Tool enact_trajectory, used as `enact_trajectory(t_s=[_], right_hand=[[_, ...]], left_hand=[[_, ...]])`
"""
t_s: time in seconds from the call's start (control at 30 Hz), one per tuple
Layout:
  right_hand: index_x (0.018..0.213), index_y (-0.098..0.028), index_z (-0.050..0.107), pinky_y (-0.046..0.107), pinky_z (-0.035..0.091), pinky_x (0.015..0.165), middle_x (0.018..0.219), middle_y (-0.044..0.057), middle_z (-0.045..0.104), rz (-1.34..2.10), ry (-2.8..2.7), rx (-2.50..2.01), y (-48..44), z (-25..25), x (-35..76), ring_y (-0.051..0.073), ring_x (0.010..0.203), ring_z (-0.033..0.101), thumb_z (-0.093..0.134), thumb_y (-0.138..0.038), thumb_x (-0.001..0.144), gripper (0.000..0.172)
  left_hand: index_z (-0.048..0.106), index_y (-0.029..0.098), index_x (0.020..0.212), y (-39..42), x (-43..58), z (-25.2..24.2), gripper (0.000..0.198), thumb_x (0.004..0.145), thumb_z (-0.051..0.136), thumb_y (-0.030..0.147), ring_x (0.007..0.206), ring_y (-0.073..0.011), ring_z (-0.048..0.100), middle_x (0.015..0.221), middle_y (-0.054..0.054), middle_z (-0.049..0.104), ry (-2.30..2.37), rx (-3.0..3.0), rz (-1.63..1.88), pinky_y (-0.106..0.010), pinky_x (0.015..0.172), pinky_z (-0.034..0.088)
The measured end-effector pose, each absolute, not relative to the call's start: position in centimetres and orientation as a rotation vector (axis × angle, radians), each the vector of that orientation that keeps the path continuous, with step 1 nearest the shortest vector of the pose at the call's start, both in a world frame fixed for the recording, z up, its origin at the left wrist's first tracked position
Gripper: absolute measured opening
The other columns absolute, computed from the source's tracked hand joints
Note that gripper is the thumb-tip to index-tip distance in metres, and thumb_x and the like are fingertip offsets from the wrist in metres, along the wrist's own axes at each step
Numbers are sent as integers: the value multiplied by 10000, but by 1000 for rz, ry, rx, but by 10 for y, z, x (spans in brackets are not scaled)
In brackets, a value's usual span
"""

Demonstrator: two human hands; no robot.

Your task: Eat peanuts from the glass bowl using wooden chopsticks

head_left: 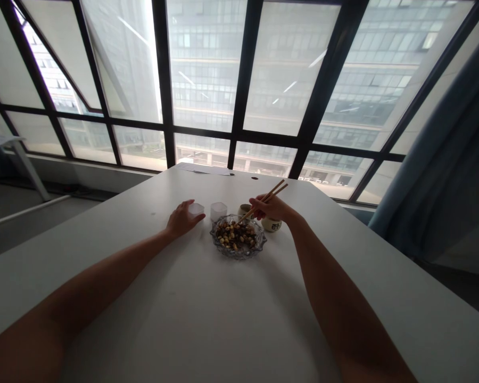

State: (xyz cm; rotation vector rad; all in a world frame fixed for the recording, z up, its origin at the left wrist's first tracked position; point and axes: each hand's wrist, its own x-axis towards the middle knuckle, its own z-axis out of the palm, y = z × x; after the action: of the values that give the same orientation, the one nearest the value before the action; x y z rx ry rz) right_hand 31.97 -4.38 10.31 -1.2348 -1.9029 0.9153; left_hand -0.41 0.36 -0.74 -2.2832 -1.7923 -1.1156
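Observation:
A glass dish [219, 246] of mixed nuts and beans sits in the middle of the white table [207, 319]. My right hand [272, 208] is closed on a pair of wooden chopsticks [263, 201], whose tips reach down into the dish's far edge. My left hand [182, 218] is wrapped round a small translucent cup [196, 208] to the left of the dish. A second translucent cup [218, 210] stands just behind the dish. Two small ceramic cups stand by my right hand, one [244, 209] behind the dish and one [271, 225] under my wrist.
Papers [205, 168] lie at the table's far edge. Large black-framed windows [239, 106] rise behind. A blue curtain [443, 170] hangs at the right. Another table's corner [3, 141] shows at the far left.

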Motion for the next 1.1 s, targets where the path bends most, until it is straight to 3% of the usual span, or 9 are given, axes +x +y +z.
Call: enact_trajectory(t_s=[0.33,0.77,1.1], right_hand=[[712,-144,673,176,501,441,553,34,692,908,-1955,-1235,-46,105,316,119,480,654,714,-459,869,355],[697,-135,674,205,496,422,552,62,694,877,-1876,-1208,-40,105,326,130,449,636,703,-653,791,527],[720,-143,673,203,506,461,591,54,706,916,-2028,-1155,-41,102,320,132,505,658,713,-598,807,465]], left_hand=[[430,225,1403,4,-5,-7,717,824,652,585,1304,-284,551,1451,-118,551,-1899,-2267,-1107,-381,1083,454],[469,191,1394,14,-11,-15,752,791,678,587,1242,-327,599,1388,-137,603,-1891,-2310,-1163,-437,1037,500],[456,173,1412,13,-11,-15,780,791,666,595,1223,-336,609,1382,-151,603,-1900,-2316,-1162,-453,1016,508]])
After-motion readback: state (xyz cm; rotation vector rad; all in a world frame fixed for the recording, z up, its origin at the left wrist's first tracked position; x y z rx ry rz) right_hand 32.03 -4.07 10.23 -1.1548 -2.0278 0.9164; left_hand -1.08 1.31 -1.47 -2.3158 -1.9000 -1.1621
